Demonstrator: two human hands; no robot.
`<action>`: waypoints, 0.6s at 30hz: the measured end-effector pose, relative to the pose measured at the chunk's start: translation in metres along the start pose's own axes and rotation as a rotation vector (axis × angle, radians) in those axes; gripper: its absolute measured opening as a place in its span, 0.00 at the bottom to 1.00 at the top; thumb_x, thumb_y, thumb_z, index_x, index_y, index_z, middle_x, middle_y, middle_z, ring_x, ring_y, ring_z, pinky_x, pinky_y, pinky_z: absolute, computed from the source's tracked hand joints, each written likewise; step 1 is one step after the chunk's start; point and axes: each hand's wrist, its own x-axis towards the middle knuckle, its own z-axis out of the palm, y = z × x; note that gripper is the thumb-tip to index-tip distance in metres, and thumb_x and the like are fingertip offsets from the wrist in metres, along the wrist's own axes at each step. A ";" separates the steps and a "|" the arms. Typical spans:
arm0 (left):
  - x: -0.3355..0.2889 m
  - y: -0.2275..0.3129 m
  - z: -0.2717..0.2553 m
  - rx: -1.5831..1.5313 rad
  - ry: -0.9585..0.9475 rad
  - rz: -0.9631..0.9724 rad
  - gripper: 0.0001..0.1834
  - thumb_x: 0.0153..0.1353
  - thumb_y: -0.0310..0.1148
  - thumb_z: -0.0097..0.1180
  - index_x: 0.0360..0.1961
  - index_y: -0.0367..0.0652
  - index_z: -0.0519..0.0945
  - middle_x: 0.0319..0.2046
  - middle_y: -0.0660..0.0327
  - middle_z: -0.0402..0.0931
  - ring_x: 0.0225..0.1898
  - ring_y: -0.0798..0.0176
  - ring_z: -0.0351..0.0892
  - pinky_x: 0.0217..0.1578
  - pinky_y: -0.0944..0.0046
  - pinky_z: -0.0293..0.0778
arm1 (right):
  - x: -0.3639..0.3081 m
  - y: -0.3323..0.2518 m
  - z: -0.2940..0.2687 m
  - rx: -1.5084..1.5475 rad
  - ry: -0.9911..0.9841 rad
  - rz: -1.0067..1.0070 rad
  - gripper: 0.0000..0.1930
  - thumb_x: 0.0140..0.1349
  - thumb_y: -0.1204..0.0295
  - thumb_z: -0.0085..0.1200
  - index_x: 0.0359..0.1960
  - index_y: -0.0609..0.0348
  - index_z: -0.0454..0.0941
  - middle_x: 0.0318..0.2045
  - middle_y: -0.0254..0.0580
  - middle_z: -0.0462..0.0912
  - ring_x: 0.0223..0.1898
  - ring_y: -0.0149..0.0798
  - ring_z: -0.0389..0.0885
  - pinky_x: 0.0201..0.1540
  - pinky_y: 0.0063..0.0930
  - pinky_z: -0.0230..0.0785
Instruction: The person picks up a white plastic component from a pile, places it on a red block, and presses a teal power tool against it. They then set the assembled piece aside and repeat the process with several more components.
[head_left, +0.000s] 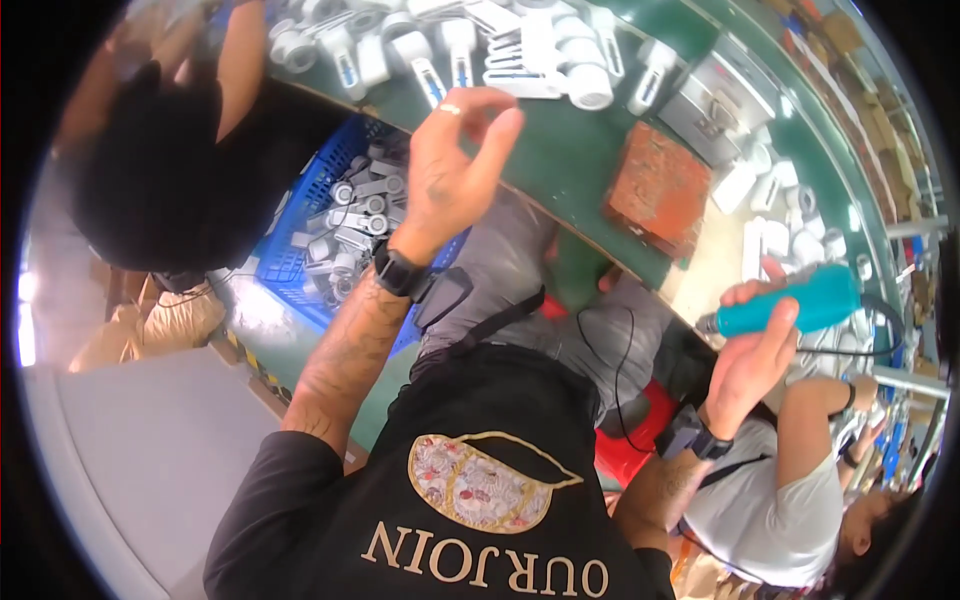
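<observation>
My right hand (pixel 752 365) is wrapped around a teal corded electric screwdriver (pixel 790 305), held at the right by the table's edge. The black cord leaves its far end, and its metal tip points left. Over the near edge of the green table (pixel 560 150), my left hand (pixel 450 175) hovers with fingers loosely curled and the thumb apart; nothing shows in it. Just beyond lie several white plastic fittings with blue marks (pixel 430 80). A rusty red block (pixel 660 190) sits on the table between my hands, beside a grey metal fixture (pixel 718 100).
A blue crate (pixel 330 170) full of white and grey parts stands below the table's edge at the left. More white parts (pixel 790 215) lie at the right. One person (pixel 160 180) in black works at the left, another (pixel 770 500) in white at the right. Something red (pixel 640 430) is beside my legs.
</observation>
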 end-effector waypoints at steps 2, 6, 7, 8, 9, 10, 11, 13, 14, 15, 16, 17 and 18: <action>0.002 0.015 0.034 -0.064 -0.113 0.058 0.09 0.62 0.33 0.61 0.39 0.39 0.81 0.33 0.59 0.81 0.32 0.65 0.78 0.35 0.66 0.74 | -0.002 -0.006 0.003 -0.056 0.014 -0.003 0.28 0.75 0.54 0.42 0.57 0.72 0.70 0.31 0.40 0.78 0.35 0.34 0.75 0.41 0.27 0.65; 0.013 0.040 0.122 -0.010 -0.408 0.301 0.08 0.60 0.35 0.60 0.36 0.41 0.81 0.32 0.57 0.78 0.37 0.56 0.79 0.41 0.59 0.75 | -0.008 0.002 -0.016 -0.024 -0.002 -0.034 0.32 0.73 0.50 0.43 0.58 0.76 0.67 0.32 0.42 0.77 0.35 0.37 0.76 0.41 0.31 0.69; 0.014 0.044 0.146 0.024 -0.433 0.393 0.08 0.59 0.34 0.61 0.35 0.42 0.81 0.31 0.57 0.77 0.36 0.54 0.77 0.41 0.58 0.74 | -0.010 0.003 -0.022 -0.028 0.004 -0.043 0.32 0.73 0.50 0.43 0.58 0.76 0.67 0.32 0.42 0.77 0.35 0.37 0.76 0.41 0.31 0.69; 0.016 0.044 0.170 0.114 -0.524 0.489 0.11 0.59 0.37 0.60 0.37 0.42 0.80 0.30 0.58 0.75 0.38 0.53 0.77 0.44 0.55 0.74 | -0.012 0.006 -0.029 -0.028 0.008 -0.060 0.33 0.73 0.50 0.43 0.58 0.76 0.66 0.32 0.43 0.77 0.34 0.37 0.75 0.40 0.31 0.69; 0.015 0.043 0.193 0.101 -0.526 0.496 0.11 0.59 0.37 0.60 0.37 0.42 0.80 0.30 0.58 0.75 0.38 0.53 0.77 0.44 0.55 0.74 | -0.015 0.007 -0.034 -0.027 0.009 -0.076 0.34 0.73 0.49 0.43 0.59 0.76 0.66 0.31 0.43 0.77 0.34 0.37 0.75 0.39 0.31 0.69; 0.013 0.041 0.217 0.142 -0.465 0.628 0.13 0.59 0.38 0.59 0.39 0.41 0.80 0.30 0.58 0.75 0.38 0.52 0.77 0.44 0.53 0.74 | -0.018 0.006 -0.037 -0.027 0.027 -0.062 0.35 0.71 0.48 0.45 0.58 0.77 0.66 0.31 0.44 0.77 0.33 0.38 0.75 0.38 0.32 0.70; 0.009 0.038 0.242 0.176 -0.404 0.757 0.14 0.59 0.39 0.58 0.41 0.41 0.79 0.31 0.58 0.75 0.39 0.52 0.77 0.44 0.52 0.74 | -0.021 0.002 -0.042 -0.041 0.044 -0.064 0.35 0.71 0.48 0.45 0.58 0.77 0.66 0.31 0.44 0.77 0.33 0.38 0.75 0.38 0.32 0.70; 0.004 0.041 0.273 0.192 -0.463 0.779 0.18 0.62 0.44 0.55 0.43 0.40 0.78 0.34 0.54 0.77 0.42 0.50 0.78 0.47 0.51 0.73 | -0.028 -0.005 -0.046 -0.034 0.078 -0.045 0.38 0.69 0.45 0.48 0.58 0.77 0.66 0.30 0.45 0.77 0.32 0.39 0.76 0.37 0.32 0.71; 0.002 0.051 0.282 0.255 -0.705 0.546 0.21 0.64 0.47 0.52 0.44 0.39 0.78 0.36 0.51 0.78 0.45 0.49 0.78 0.48 0.51 0.73 | -0.029 -0.009 -0.047 -0.061 0.127 -0.043 0.40 0.66 0.43 0.52 0.56 0.77 0.67 0.29 0.45 0.78 0.32 0.39 0.77 0.36 0.32 0.72; 0.001 0.059 0.292 0.318 -0.938 0.302 0.23 0.66 0.51 0.49 0.44 0.39 0.78 0.39 0.48 0.79 0.47 0.48 0.78 0.50 0.52 0.72 | -0.030 -0.010 -0.050 -0.069 0.143 -0.043 0.40 0.66 0.43 0.52 0.56 0.77 0.67 0.29 0.45 0.78 0.32 0.39 0.77 0.36 0.32 0.72; -0.004 0.050 0.311 0.281 -1.006 0.199 0.34 0.64 0.60 0.46 0.48 0.35 0.76 0.43 0.43 0.79 0.51 0.46 0.77 0.54 0.51 0.70 | -0.029 -0.010 -0.052 -0.058 0.141 -0.037 0.40 0.65 0.43 0.53 0.56 0.77 0.67 0.29 0.45 0.78 0.31 0.39 0.77 0.36 0.32 0.72; -0.006 0.053 0.321 0.269 -1.017 0.207 0.34 0.64 0.60 0.46 0.48 0.35 0.76 0.43 0.43 0.79 0.51 0.46 0.77 0.54 0.51 0.70 | -0.029 -0.011 -0.055 -0.048 0.141 -0.032 0.41 0.64 0.43 0.55 0.56 0.77 0.67 0.29 0.44 0.78 0.30 0.38 0.77 0.36 0.32 0.72; -0.006 0.054 0.329 0.284 -1.025 0.168 0.37 0.62 0.63 0.47 0.49 0.33 0.76 0.43 0.43 0.79 0.52 0.45 0.77 0.55 0.51 0.69 | -0.027 -0.012 -0.056 -0.035 0.156 -0.012 0.41 0.62 0.42 0.57 0.55 0.77 0.68 0.29 0.44 0.78 0.30 0.38 0.77 0.36 0.31 0.72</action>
